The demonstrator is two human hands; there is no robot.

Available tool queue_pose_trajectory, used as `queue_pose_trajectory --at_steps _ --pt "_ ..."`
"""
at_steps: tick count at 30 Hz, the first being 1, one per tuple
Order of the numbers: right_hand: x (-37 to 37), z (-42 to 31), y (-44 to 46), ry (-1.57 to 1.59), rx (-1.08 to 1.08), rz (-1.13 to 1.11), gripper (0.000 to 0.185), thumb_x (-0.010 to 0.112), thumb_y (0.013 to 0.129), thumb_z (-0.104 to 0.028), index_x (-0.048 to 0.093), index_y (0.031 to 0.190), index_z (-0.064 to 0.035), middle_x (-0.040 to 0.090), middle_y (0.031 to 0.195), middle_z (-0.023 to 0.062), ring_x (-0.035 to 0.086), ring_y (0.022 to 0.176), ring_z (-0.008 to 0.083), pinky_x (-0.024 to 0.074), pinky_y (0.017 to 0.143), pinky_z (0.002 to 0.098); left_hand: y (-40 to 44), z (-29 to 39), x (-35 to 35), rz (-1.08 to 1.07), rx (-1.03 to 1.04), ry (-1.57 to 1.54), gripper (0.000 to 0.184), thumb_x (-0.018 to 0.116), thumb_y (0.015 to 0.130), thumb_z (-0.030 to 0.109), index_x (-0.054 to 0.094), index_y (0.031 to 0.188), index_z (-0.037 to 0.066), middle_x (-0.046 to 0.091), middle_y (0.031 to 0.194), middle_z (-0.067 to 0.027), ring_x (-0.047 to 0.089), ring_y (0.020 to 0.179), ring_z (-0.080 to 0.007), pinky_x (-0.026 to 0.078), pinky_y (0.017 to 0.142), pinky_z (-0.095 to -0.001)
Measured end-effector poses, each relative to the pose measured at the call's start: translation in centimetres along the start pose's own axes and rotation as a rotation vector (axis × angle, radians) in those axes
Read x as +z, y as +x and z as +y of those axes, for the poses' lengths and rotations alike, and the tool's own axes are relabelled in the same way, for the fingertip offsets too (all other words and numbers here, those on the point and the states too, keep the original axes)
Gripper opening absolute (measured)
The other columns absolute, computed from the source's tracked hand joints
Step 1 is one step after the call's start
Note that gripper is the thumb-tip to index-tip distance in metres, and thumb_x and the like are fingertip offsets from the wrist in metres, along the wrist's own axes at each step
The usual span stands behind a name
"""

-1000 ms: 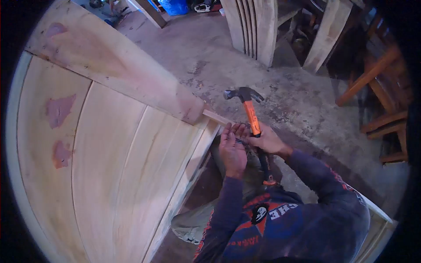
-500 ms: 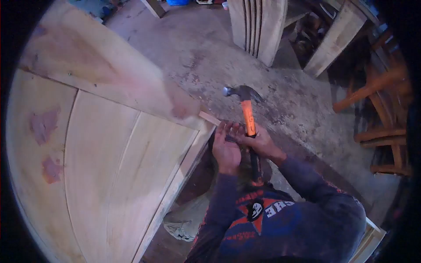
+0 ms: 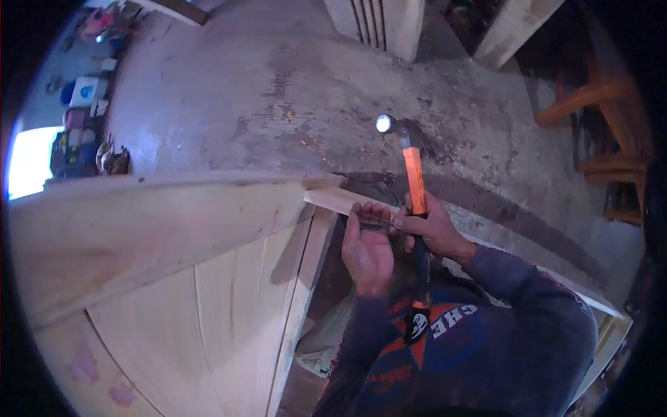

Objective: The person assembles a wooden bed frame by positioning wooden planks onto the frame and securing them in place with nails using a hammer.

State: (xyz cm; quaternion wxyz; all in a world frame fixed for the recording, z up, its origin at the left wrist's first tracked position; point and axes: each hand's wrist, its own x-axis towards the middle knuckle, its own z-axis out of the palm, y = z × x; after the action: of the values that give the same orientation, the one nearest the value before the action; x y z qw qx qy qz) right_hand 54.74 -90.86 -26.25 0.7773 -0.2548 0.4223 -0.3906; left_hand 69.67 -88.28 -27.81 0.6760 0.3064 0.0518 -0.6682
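Note:
My left hand (image 3: pixel 369 254) is palm up with its fingers curled around several thin dark nails (image 3: pixel 375 225). Close on its right, my right hand (image 3: pixel 438 226) is closed on the black-and-orange handle of a claw hammer (image 3: pixel 415 179), whose head points away from me. The thumb and fingertips of my right hand touch the nails' ends. A narrow wood strip (image 3: pixel 330 199) reaches from the corner of the panelled wooden piece (image 3: pixel 229 292) to just behind my left fingers.
A thick board (image 3: pixel 160 222) edges the panelled piece on the left. Carved wooden parts (image 3: pixel 379 28) and a pale leg (image 3: pixel 517 31) stand at the back, and orange-brown furniture (image 3: pixel 604 104) at the right. Containers (image 3: pixel 87 94) lie at the far left.
The view has swung, so the panelled piece appears lower and more floor shows at the left. My left palm has opened more to view, showing the nails. The hammer stays in my right hand.

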Motion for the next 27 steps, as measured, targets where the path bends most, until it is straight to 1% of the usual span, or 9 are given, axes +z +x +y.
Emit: queue_pose_trajectory --at_steps 8,11,13,14,16,19,23,25,27 --pt "-0.5 -0.4 -0.3 0.099 -0.044 0.017 0.034 0.069 0.085 -0.001 0.039 0.097 -0.0085 0.064 0.083 0.0117 0.061 0.053 0.0145 0.0516 0.046 0.0286 -0.2 -0.7 1.5 0.019 -0.066 0.155 0.029 0.052 0.100 0.018 0.050 0.125 0.003 0.060 0.112 -0.0079 0.058 0.096 -0.0188 0.048 0.087 -0.0335" --pt "-1.4 -0.9 -0.2 0.153 -0.044 0.039 0.032 0.069 0.085 -0.002 0.040 0.099 -0.0076 0.064 0.083 0.0116 0.062 0.054 0.0142 0.0515 0.046 0.0283 0.2 -1.1 3.4 0.130 0.049 0.327 0.035 0.055 0.099 0.016 0.048 0.130 0.001 0.060 0.113 -0.0085 0.058 0.094 -0.0166 0.047 0.082 -0.0300" --pt "-2.1 -1.1 -0.2 0.190 -0.041 0.062 0.032 0.068 0.086 -0.002 0.041 0.100 -0.0070 0.064 0.083 0.0112 0.062 0.054 0.0140 0.0514 0.046 0.0281 1.4 0.6 4.3 0.022 0.178 0.735 0.032 0.053 0.098 0.009 0.049 0.129 0.000 0.060 0.115 -0.0094 0.058 0.099 -0.0151 0.047 0.086 -0.0286" --pt "-2.7 -1.3 -0.2 0.155 -0.053 0.078 0.031 0.068 0.087 -0.004 0.041 0.102 -0.0053 0.064 0.084 0.0113 0.062 0.055 0.0139 0.0517 0.047 0.0281 1.9 1.7 5.1 0.022 0.175 0.744 0.032 0.053 0.098 0.009 0.049 0.129 0.000 0.060 0.115 -0.0094 0.058 0.099 -0.0151 0.047 0.086 -0.0286" --pt "-2.9 -1.7 -0.6 0.124 -0.061 0.095 0.032 0.068 0.087 -0.006 0.041 0.104 -0.0035 0.064 0.084 0.0113 0.061 0.056 0.0138 0.0520 0.048 0.0280 2.1 3.6 6.6 -0.292 -0.255 1.137 0.031 0.060 0.094 0.009 0.056 0.124 -0.001 0.064 0.108 -0.0080 0.058 0.093 -0.0114 0.046 0.080 -0.0257" --pt "-2.5 -2.6 -0.8 0.145 -0.053 0.157 0.033 0.068 0.087 -0.007 0.041 0.105 -0.0035 0.064 0.080 0.0103 0.060 0.054 0.0135 0.0509 0.046 0.0279 2.4 1.8 8.9 -0.373 -0.235 1.440 0.031 0.066 0.092 0.017 0.063 0.118 0.000 0.065 0.103 -0.0060 0.059 0.089 -0.0115 0.046 0.080 -0.0247" --pt "-2.5 -3.2 -0.8 0.130 -0.072 0.179 0.031 0.070 0.087 -0.010 0.043 0.102 -0.0042 0.060 0.075 0.0065 0.058 0.051 0.0122 0.0493 0.043 0.0281 4.5 1.1 10.0 -0.509 -0.184 1.442 0.030 0.071 0.089 0.020 0.068 0.112 0.000 0.068 0.098 -0.0074 0.062 0.088 -0.0122 0.049 0.080 -0.0268" --pt "-2.7 -3.5 -0.9 0.079 -0.066 0.199 0.030 0.070 0.088 -0.013 0.044 0.100 -0.0045 0.059 0.073 0.0051 0.057 0.051 0.0116 0.0487 0.043 0.0281 6.8 2.6 12.5 -0.487 0.004 1.982 0.028 0.073 0.085 0.018 0.070 0.104 -0.001 0.071 0.088 -0.0096 0.064 0.089 -0.0117 0.050 0.078 -0.0285" --pt "-3.0 -3.4 -0.8 -0.068 0.022 0.277 0.027 0.069 0.090 -0.020 0.046 0.094 -0.0063 0.056 0.070 0.0029 0.055 0.050 0.0106 0.0480 0.043 0.0278 13.4 4.9 10.8 -0.491 -0.005 2.120 0.029 0.076 0.080 0.020 0.072 0.103 0.001 0.072 0.079 -0.0108 0.066 0.088 -0.0103 0.051 0.076 -0.0284"
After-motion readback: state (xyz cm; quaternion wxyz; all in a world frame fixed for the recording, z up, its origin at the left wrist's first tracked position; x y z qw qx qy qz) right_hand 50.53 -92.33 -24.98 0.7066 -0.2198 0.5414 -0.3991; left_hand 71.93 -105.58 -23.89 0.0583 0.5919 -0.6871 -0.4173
